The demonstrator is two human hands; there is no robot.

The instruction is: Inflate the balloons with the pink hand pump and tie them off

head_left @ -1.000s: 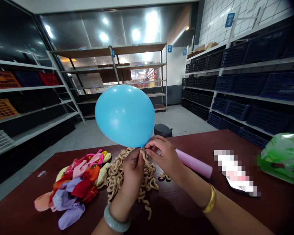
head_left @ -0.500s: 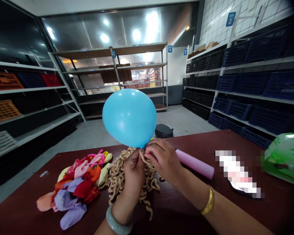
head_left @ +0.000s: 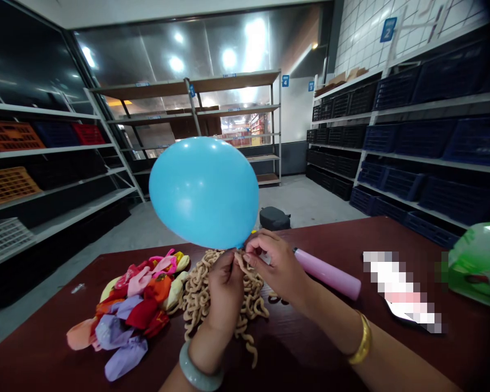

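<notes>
the blue balloon (head_left: 204, 190) sits just past my hands, left hand (head_left: 226, 283) pinching its neck beside some tan cord (head_left: 242, 263), probably so no air leaks. right hand (head_left: 280, 265)'s at the cord, can't tell if gripping.

White highlights on the balloon (head_left: 204, 190), dark upper-right corner.

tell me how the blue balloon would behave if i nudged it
The balloon is probably very light for its size, since it looks blown up with air. It would likely swing or tip about, as its wide body sits above a narrow neck. It may be fragile too: its skin looks taut, smooth and shiny.
</notes>
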